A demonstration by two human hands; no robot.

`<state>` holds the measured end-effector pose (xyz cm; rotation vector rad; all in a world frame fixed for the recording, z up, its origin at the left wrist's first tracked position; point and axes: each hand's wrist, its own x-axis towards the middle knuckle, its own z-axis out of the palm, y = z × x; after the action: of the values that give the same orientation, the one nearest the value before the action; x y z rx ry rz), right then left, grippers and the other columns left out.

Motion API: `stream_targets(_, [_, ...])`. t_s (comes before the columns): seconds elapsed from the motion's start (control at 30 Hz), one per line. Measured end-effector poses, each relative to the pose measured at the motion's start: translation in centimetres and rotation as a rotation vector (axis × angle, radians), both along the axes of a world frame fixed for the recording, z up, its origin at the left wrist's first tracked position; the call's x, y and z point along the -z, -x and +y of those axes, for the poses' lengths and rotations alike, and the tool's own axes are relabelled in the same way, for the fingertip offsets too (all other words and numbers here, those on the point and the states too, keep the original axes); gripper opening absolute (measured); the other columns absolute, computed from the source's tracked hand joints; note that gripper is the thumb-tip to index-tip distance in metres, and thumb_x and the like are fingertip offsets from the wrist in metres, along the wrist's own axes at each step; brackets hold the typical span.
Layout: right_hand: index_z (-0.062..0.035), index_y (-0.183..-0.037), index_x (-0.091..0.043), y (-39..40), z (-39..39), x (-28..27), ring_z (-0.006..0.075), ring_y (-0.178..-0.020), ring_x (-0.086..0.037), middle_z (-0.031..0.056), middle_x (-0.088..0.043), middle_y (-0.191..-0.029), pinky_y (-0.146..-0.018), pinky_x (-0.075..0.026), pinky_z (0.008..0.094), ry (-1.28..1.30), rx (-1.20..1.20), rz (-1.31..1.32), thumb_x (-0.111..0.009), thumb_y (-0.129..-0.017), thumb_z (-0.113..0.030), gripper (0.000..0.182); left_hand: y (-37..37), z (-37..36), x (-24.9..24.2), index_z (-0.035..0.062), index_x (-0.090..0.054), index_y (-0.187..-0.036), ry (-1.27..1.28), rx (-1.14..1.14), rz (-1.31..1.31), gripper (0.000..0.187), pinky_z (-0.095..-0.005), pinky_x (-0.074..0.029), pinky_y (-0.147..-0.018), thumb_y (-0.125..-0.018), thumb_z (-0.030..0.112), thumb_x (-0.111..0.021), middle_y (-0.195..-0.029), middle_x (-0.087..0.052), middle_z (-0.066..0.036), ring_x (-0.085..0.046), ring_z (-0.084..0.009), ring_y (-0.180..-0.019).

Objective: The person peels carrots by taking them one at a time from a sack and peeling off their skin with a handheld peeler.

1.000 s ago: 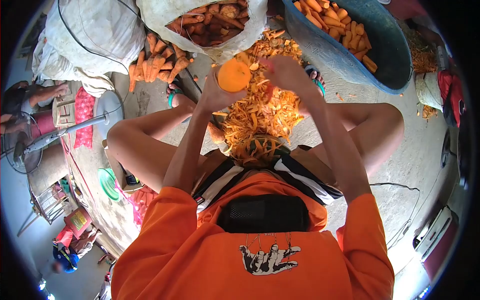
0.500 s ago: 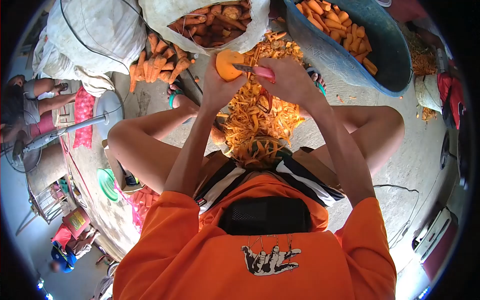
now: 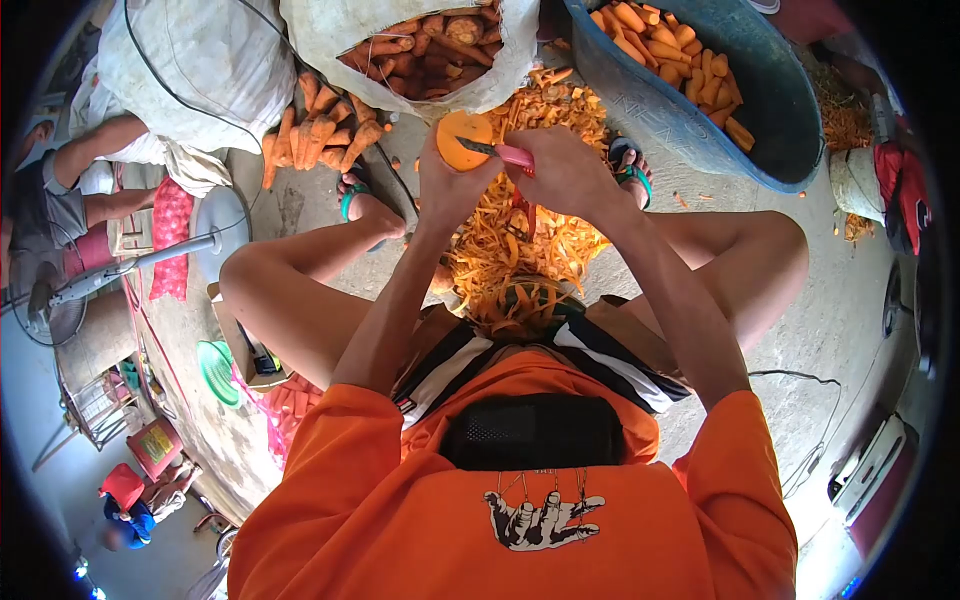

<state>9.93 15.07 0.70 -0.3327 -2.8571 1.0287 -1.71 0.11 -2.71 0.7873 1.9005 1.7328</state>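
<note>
My left hand [image 3: 448, 188] is wrapped round a thick peeled carrot [image 3: 468, 128], its round orange face turned up toward me. In my right hand [image 3: 562, 172] is a small knife [image 3: 515, 156] with a pink handle. The dark blade points left and overlaps the carrot's face. A red tool [image 3: 527, 214] shows just under my right hand, partly hidden by it. Beneath both hands spreads a heap of orange peelings [image 3: 540, 250], between my legs.
An open white sack [image 3: 515, 80] of unpeeled carrots stands ahead, with a pile of loose carrots [image 3: 318, 135] to its left. At upper right, a blue tub [image 3: 650, 110] holds peeled carrots. A fan [image 3: 130, 265] and a seated person [image 3: 85, 190] are at left.
The knife has swung so its blade tilts up to the left across the carrot's face. My right hand has shifted slightly down and left. The person at left has moved a leg.
</note>
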Motion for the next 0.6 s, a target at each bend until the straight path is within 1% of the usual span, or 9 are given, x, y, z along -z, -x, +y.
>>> stream_targets(0.17, [-0.0028,-0.087,-0.069,0.7,6.4,6.1,0.0379,-0.077,-0.068,0.0188,-0.069,-0.081,-0.071,-0.053,0.0478,-0.065,0.129,-0.193,-0.068,-0.086,-0.022,0.019,0.0,-0.5,-1.7,0.001,-0.056,-0.117,0.121,0.191,0.095,0.052,-0.0304,-0.054,-0.087,-0.076,0.013,-0.086,-0.106,-0.069,-0.006,-0.066,-0.0127,-0.095])
stream_targets(0.23, [-0.0023,-0.084,-0.069,-0.1,7.6,6.5,0.0374,-0.073,-0.068,0.0184,-0.069,-0.078,-0.068,-0.052,0.0473,-0.106,0.189,-0.289,-0.068,-0.086,-0.022,0.02,-0.6,-0.8,-1.8,0.0014,-0.055,-0.121,0.057,0.292,-0.078,0.053,-0.0299,-0.052,-0.09,-0.079,0.013,-0.086,-0.109,-0.067,-0.005,-0.065,-0.0122,-0.1])
stream_targets(0.3, [-0.0018,-0.086,-0.068,-0.5,8.4,4.7,0.0339,-0.075,-0.069,0.0169,-0.068,-0.078,-0.071,-0.052,0.0451,-0.047,0.231,-0.142,-0.073,-0.087,-0.031,0.03,-0.4,-0.9,-2.4,0.0018,-0.053,-0.124,0.046,0.305,-0.134,0.055,-0.03,-0.052,-0.091,-0.081,0.014,-0.086,-0.111,-0.066,-0.005,-0.064,-0.0125,-0.102])
stream_targets(0.37, [-0.0019,-0.088,-0.068,-0.6,8.2,3.0,0.031,-0.076,-0.068,0.0163,-0.068,-0.08,-0.071,-0.052,0.0437,-0.01,0.239,-0.146,-0.073,-0.088,-0.037,0.035,-0.2,-0.6,-2.5,0.0022,-0.052,-0.127,0.031,0.318,-0.183,0.057,-0.0301,-0.052,-0.092,-0.082,0.014,-0.086,-0.113,-0.065,-0.005,-0.064,-0.0127,-0.103])
stream_targets(0.43, [-0.0019,-0.09,-0.067,-0.6,8.2,1.7,0.0282,-0.076,-0.068,0.0157,-0.068,-0.082,-0.072,-0.052,0.0422,0.042,0.273,-0.15,-0.074,-0.089,-0.042,0.041,-0.2,0.0,-2.2,0.0029,-0.049,-0.131,-0.09,0.154,-0.292,0.059,-0.0316,-0.052,-0.094,-0.085,0.012,-0.084,-0.116,-0.065,-0.006,-0.064,-0.0145,-0.106])
stream_targets(0.5, [-0.0023,-0.097,-0.065,-0.4,8.3,0.7,0.0271,-0.084,-0.065,0.0139,-0.064,-0.083,-0.079,-0.05,0.0399,0.134,0.308,-0.095,-0.065,-0.094,-0.059,0.056,-0.1,0.1,-2.2,0.0034,-0.048,-0.131,-0.107,0.167,-0.329,0.057,-0.0338,-0.054,-0.094,-0.087,0.015,-0.082,-0.115,-0.065,-0.007,-0.065,-0.0167,-0.105])
stream_targets(0.53, [-0.0023,-0.097,-0.065,-0.3,8.1,0.5,0.0271,-0.084,-0.065,0.0139,-0.064,-0.083,-0.079,-0.05,0.0399,0.132,0.308,-0.097,-0.065,-0.094,-0.059,0.056,0.0,0.2,-2.4,0.0039,-0.048,-0.131,-0.129,0.169,-0.363,0.055,-0.0359,-0.055,-0.093,-0.09,0.018,-0.081,-0.114,-0.065,-0.007,-0.067,-0.0188,-0.104])
stream_targets(0.57, [-0.0022,-0.103,-0.065,-0.3,7.7,0.3,0.0238,-0.087,-0.063,0.0127,-0.064,-0.087,-0.082,-0.05,0.0381,0.27,0.373,0.044,-0.059,-0.097,-0.062,0.06,-0.3,0.2,-2.5,0.0039,-0.048,-0.131,-0.132,0.166,-0.366,0.055,-0.0359,-0.055,-0.093,-0.09,0.018,-0.081,-0.114,-0.065,-0.007,-0.067,-0.0188,-0.104])
stream_targets(0.6, [-0.0021,-0.108,-0.065,-0.2,7.2,0.1,0.0205,-0.09,-0.062,0.0114,-0.065,-0.091,-0.085,-0.049,0.0362,0.411,0.436,0.186,-0.054,-0.099,-0.065,0.064,-0.6,0.2,-2.7,0.0049,-0.05,-0.132,-0.181,0.137,-0.525,0.05,-0.0359,-0.055,-0.091,-0.095,0.032,-0.071,-0.111,-0.065,-0.008,-0.066,-0.0196,-0.102])
